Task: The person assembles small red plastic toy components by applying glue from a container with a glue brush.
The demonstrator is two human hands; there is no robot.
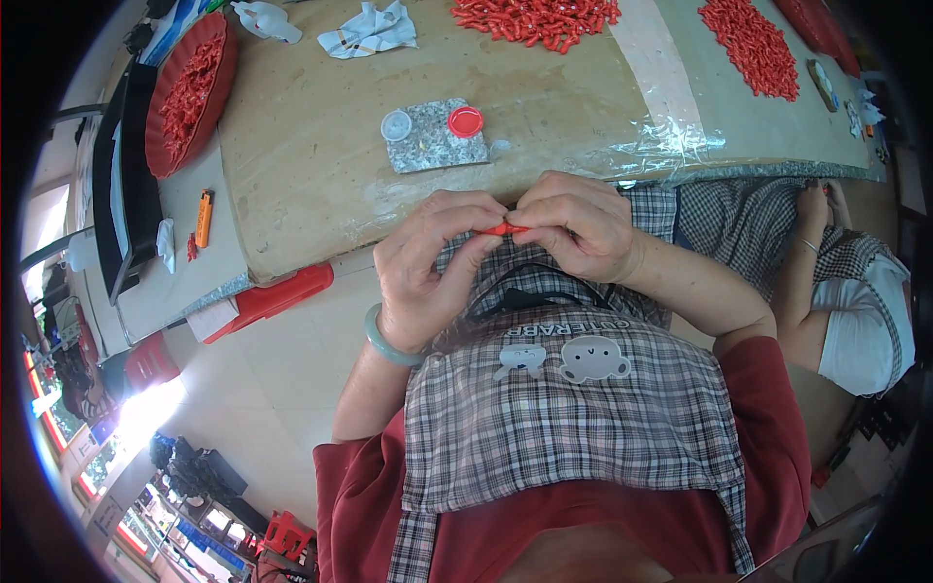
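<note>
In front of my chest, just off the table's near edge, both hands pinch one small red piece [503, 229]. My left hand [428, 260] grips its left end between thumb and fingers, with a pale bangle at the wrist. The other end is in the fingertips of my right hand [580, 225]. My fingers cover most of the piece, so its exact kind cannot be made out. Just beyond my hands lies a speckled grey stone slab [437, 155]. On it are a small clear round dish [397, 125] and a small red round dish [466, 121].
A heap of small red pieces [535, 19] lies at the table's far side, another heap [750, 49] farther right. A red basin [219, 83] holds more at left. Nearby are a crumpled cloth [369, 31] and an orange-handled tool [204, 219]. A co-worker [855, 321] sits at right.
</note>
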